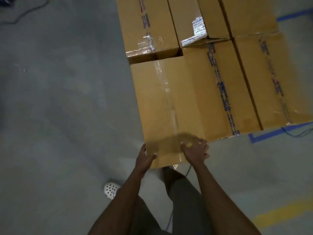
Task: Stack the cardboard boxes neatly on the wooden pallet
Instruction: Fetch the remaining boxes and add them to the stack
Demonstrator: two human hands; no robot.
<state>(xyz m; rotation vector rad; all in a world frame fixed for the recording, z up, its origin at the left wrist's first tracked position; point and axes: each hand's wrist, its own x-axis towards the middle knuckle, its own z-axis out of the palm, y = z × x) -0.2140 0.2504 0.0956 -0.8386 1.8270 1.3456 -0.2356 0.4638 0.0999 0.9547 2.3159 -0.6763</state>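
A long tan cardboard box (167, 106) sealed with clear tape lies at the near left of the stack, beside a box with blue printed tape (220, 92). My left hand (145, 157) rests on its near left corner, thumb on the end face. My right hand (194, 150) presses on the near right corner with its fingers spread over the top edge. Several more taped boxes (149, 26) fill the rows behind and to the right (274, 78). The wooden pallet is hidden under the boxes.
Grey concrete floor (67, 116) lies to the left and near me. Blue tape marks (264, 134) and a thin blue cable (298, 131) run by the stack's right corner. A yellow floor line (277, 214) sits at lower right. My white perforated shoe (111, 189) stands below the box.
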